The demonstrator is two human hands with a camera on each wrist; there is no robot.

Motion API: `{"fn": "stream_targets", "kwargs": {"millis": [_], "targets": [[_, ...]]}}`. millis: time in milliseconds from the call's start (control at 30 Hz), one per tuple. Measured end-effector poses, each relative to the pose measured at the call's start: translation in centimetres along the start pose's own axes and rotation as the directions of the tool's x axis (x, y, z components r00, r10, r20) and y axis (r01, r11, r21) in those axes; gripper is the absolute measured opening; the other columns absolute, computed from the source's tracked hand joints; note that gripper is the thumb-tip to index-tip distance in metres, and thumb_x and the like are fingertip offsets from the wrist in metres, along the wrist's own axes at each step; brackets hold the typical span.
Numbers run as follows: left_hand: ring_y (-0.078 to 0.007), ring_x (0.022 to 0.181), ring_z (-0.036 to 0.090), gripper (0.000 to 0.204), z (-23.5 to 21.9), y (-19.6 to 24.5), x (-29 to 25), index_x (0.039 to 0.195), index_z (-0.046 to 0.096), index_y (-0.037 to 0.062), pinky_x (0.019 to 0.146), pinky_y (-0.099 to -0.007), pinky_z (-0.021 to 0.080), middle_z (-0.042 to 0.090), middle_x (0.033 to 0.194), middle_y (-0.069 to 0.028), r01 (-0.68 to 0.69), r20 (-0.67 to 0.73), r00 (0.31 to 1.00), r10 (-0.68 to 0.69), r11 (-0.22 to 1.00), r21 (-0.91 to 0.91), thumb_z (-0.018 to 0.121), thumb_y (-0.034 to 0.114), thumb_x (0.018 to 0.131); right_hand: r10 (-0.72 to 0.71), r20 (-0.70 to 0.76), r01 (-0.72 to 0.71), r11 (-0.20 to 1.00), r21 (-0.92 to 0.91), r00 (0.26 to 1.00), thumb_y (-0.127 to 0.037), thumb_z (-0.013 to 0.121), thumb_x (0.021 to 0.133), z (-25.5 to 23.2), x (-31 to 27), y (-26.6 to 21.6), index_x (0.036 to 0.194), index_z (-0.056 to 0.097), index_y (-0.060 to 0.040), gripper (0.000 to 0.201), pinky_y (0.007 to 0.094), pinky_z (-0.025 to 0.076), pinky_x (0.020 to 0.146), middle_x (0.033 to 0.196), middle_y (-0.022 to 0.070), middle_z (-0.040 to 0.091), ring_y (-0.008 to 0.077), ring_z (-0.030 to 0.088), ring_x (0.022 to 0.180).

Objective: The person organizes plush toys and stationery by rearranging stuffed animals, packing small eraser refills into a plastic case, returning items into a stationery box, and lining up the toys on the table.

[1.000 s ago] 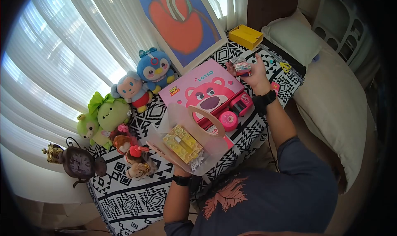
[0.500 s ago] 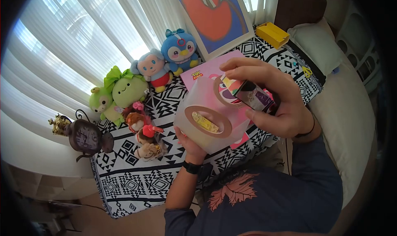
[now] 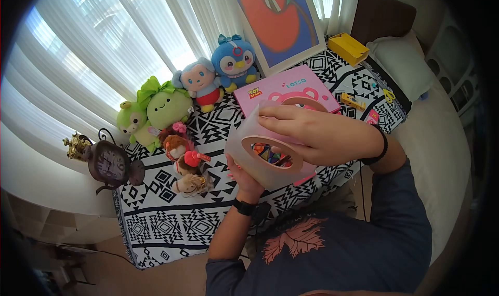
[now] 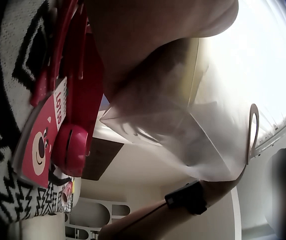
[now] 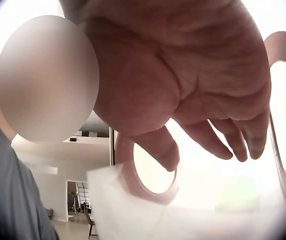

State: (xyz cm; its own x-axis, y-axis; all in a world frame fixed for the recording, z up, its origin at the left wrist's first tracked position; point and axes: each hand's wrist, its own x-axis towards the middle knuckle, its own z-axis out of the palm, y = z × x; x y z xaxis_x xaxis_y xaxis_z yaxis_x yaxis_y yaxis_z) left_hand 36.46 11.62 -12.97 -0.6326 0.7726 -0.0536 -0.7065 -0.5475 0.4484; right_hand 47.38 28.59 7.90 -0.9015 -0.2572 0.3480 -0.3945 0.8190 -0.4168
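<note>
A translucent bag (image 3: 241, 145) with pinkish-brown oval handles stands tilted above the patterned cloth. My left hand (image 3: 245, 180) supports it from below at its near left side, thumb out straight; its other fingers are mostly hidden. Across the top of the bag lies my right hand (image 3: 325, 135), fingers extended and partly over the mouth. In the right wrist view, this hand (image 5: 183, 75) points its spread fingers down between the two handles (image 5: 128, 170), holding nothing visible. Colourful contents (image 3: 273, 156) show through the near handle's hole.
Behind the bag lies a pink bear box (image 3: 286, 85). Plush toys (image 3: 169, 106) and small dolls (image 3: 189, 166) line the left side, near a dark clock (image 3: 109, 163). Toward the right are a yellow box (image 3: 348, 49), a small yellow packet (image 3: 353, 101) and yellow scissors (image 3: 389, 95).
My right hand reached to the far right, brought a dark, colourful small box over the bag and has let it go. Colourful contents now show where a yellow item showed. The bag was lifted and turned.
</note>
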Motion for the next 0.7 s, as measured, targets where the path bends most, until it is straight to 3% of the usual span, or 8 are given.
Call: {"fn": "stream_targets", "kwargs": {"millis": [33, 100, 200, 267, 433, 533, 633, 700], "targets": [[-0.0321, 0.139, 0.056, 0.093, -0.7, 0.0, 0.2, 0.159, 0.044, 0.0092, 0.116, -0.0504, 0.047, 0.056, 0.153, -0.0134, 0.001, -0.003, 1.0, -0.001, 1.0, -0.001, 0.034, 0.082, 0.102, 0.002, 0.002, -0.002, 1.0, 0.002, 1.0, -0.014, 0.055, 0.108, -1.1, -0.5, -0.7, 0.134, 0.063, 0.0082, 0.035, 0.0453, 0.048, 0.112, 0.139, 0.0265, 0.062, 0.0389, 0.064, 0.126], [-0.0328, 0.139, 0.055, 0.093, -3.5, -0.2, 1.1, 0.16, 0.042, 0.0106, 0.117, -0.0509, 0.046, 0.056, 0.152, -0.0127, 0.115, 0.317, 0.948, 0.004, 0.928, -0.355, 0.033, 0.082, 0.102, 0.13, -0.073, -0.102, 0.946, 0.306, 0.989, -0.004, 0.06, 0.1, -4.0, -1.9, -2.5, 0.128, 0.069, 0.0045, 0.031, 0.0422, 0.044, 0.117, 0.142, 0.0253, 0.063, 0.0348, 0.059, 0.139], [-0.0322, 0.136, 0.056, 0.089, -6.9, -1.6, 0.8, 0.165, 0.037, 0.0138, 0.115, -0.0553, 0.046, 0.058, 0.147, -0.0126, 0.102, 0.076, 0.993, -0.091, 0.983, -0.151, 0.04, 0.078, 0.103, 0.038, -0.463, 0.005, 0.996, 0.09, 0.886, -0.001, 0.06, 0.1, -6.6, -4.7, -0.5, 0.126, 0.073, -0.0012, 0.029, 0.0389, 0.051, 0.107, 0.135, 0.0173, 0.069, 0.0248, 0.067, 0.125], [-0.0317, 0.136, 0.056, 0.087, -5.8, -1.3, 0.4, 0.166, 0.036, 0.0143, 0.116, -0.0568, 0.045, 0.058, 0.146, -0.0126, 0.127, 0.145, 0.984, -0.101, 0.974, -0.188, 0.043, 0.074, 0.103, 0.171, -0.551, -0.101, 0.983, 0.155, 0.817, -0.003, 0.064, 0.099, -7.1, -6.3, 3.4, 0.125, 0.074, -0.0029, 0.027, 0.0379, 0.052, 0.105, 0.133, 0.0132, 0.071, 0.0209, 0.066, 0.125], [-0.0291, 0.134, 0.056, 0.081, -0.2, -0.5, 0.3, 0.169, 0.032, 0.0167, 0.117, -0.0645, 0.042, 0.058, 0.144, -0.013, 0.297, 0.508, 0.858, -0.075, 0.88, -0.371, 0.058, 0.057, 0.104, 0.667, -0.323, -0.639, 0.742, 0.203, 0.671, -0.013, 0.077, 0.094, -6.0, -11.1, 16.6, 0.127, 0.073, -0.0068, 0.034, 0.0332, 0.053, 0.101, 0.134, 0.0055, 0.07, 0.0191, 0.063, 0.124], [-0.0281, 0.131, 0.056, 0.079, -1.7, -0.2, 1.1, 0.171, 0.029, 0.0188, 0.115, -0.0697, 0.04, 0.058, 0.14, -0.0133, 0.309, 0.516, 0.852, -0.088, 0.88, -0.36, 0.062, 0.047, 0.105, 0.824, -0.075, -0.809, 0.566, 0.158, 0.561, -0.022, 0.084, 0.087, -4.8, -14.3, 22.7, 0.137, 0.07, -0.0093, 0.054, 0.0413, 0.052, 0.108, 0.138, 0.0107, 0.068, 0.0257, 0.061, 0.129], [-0.029, 0.131, 0.056, 0.08, -3.4, -0.5, 2.0, 0.172, 0.027, 0.0204, 0.115, -0.0694, 0.038, 0.057, 0.141, -0.0134, 0.355, 0.541, 0.835, -0.102, 0.85, -0.388, 0.062, 0.046, 0.105, 0.823, -0.099, -0.828, 0.546, -0.13, 0.559, -0.023, 0.084, 0.086, -2.9, -17.6, 25.9, 0.139, 0.069, -0.0071, 0.057, 0.039, 0.053, 0.107, 0.138, 0.015, 0.068, 0.0291, 0.065, 0.125], [-0.0289, 0.131, 0.056, 0.08, -3.6, -0.5, 1.9, 0.172, 0.026, 0.0206, 0.116, -0.0674, 0.038, 0.057, 0.141, -0.0132, 0.35, 0.544, 0.834, -0.093, 0.851, -0.391, 0.062, 0.045, 0.105, 0.932, -0.045, -0.906, 0.336, -0.26, 0.358, -0.024, 0.084, 0.087, -2.0, -18.7, 26.6, 0.135, 0.069, -0.0021, 0.054, 0.0379, 0.057, 0.098, 0.132, 0.0197, 0.071, 0.0325, 0.07, 0.116]]}}
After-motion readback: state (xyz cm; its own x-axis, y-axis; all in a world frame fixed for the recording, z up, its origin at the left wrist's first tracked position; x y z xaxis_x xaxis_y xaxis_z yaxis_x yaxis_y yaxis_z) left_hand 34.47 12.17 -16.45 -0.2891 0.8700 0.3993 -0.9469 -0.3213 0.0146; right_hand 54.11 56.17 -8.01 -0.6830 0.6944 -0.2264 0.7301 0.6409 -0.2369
